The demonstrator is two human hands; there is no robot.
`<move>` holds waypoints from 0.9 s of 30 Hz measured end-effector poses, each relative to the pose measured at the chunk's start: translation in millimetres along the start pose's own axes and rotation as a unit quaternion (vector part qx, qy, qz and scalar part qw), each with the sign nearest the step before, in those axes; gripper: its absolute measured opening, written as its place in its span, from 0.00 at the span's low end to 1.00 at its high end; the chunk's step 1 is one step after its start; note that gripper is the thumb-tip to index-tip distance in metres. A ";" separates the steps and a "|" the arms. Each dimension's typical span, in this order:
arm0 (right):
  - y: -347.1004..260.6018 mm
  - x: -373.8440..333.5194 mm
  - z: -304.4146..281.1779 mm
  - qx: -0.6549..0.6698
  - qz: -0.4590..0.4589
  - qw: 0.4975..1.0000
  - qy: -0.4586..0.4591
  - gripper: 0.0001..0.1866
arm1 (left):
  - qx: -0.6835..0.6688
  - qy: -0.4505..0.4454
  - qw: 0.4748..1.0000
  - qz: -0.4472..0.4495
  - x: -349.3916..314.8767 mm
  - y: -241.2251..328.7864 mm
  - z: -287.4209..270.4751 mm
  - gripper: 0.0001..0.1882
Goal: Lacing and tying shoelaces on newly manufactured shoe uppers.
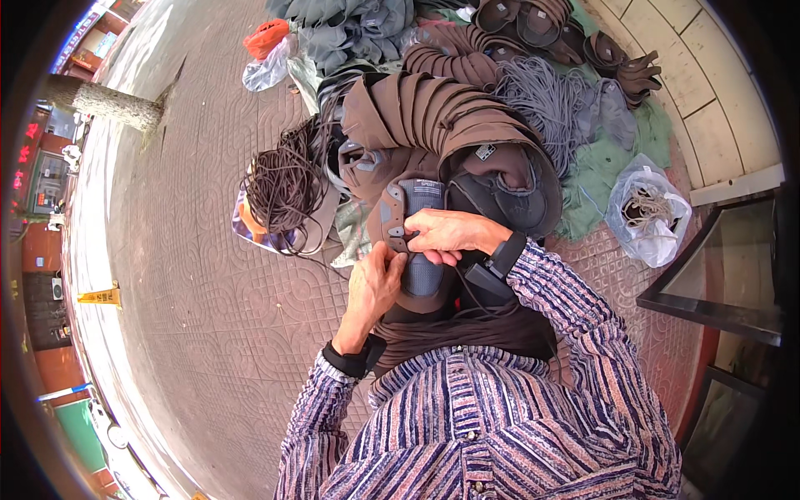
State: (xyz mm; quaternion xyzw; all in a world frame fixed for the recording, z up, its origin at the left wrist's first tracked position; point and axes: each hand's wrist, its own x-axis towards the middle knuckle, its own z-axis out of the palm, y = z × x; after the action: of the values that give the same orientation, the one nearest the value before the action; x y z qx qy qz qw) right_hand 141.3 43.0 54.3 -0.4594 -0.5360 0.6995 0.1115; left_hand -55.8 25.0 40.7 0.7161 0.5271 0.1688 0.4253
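A brown shoe upper (386,215) with eyelet holes and a grey textile tongue (423,277) lies over my lap. My right hand (457,232) grips its eyelet flap between thumb and fingers. Just below and left, my left hand (373,286) is closed in a pinch against the lower end of that flap; its fingertips hide what is between them. A thin dark strand runs off to the left by this hand. Brown shoelaces (467,340) lie in a thick bundle across my lap. Right in front rests a long nested row of brown shoe uppers (442,108).
A tangle of brown laces (286,183) sits left of the row. Grey laces (546,102) lie on green cloth (587,183) beyond it. More dark uppers (521,25) and grey pieces (346,33) are piled farther back. At right are a clear plastic bag (650,212) and black frames (717,279).
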 end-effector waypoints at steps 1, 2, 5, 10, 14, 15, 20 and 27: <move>1.1 0.8 0.5 0.010 -0.003 1.000 0.001 0.10 | 0.008 -0.011 1.000 0.010 1.7 1.5 -3.1 0.11; 2.7 1.9 0.9 0.021 -0.007 1.000 0.002 0.10 | 0.017 -0.023 0.999 0.020 3.9 4.0 -5.2 0.12; 7.9 8.3 0.5 0.039 -0.006 0.999 0.032 0.08 | -0.008 -0.052 0.998 -0.045 10.7 28.2 -12.9 0.11; 10.8 4.7 19.9 0.059 -0.027 0.986 0.152 0.10 | -0.111 -0.070 0.987 -0.091 7.9 15.7 -13.8 0.07; 18.5 6.6 41.1 -0.131 -0.123 0.926 0.331 0.11 | 0.125 0.128 0.948 0.263 34.2 28.7 -26.2 0.22; 13.2 6.5 44.9 -0.107 -0.123 0.928 0.334 0.11 | 0.162 0.079 0.936 0.303 43.5 28.9 -28.6 0.24; 0.4 -11.4 19.7 0.094 -0.158 0.860 0.476 0.12 | 0.138 -0.016 0.936 0.323 54.3 -6.5 -17.6 0.31; -25.2 -53.7 14.8 0.288 -0.220 0.821 0.442 0.12 | 0.108 -0.081 0.950 0.282 57.7 18.2 -39.8 0.22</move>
State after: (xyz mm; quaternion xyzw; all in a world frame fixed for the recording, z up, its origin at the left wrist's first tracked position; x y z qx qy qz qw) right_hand 151.1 8.7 103.9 -0.5357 -0.2904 0.5009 0.6146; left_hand -49.9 92.6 66.2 0.8884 0.2826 0.1658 0.3217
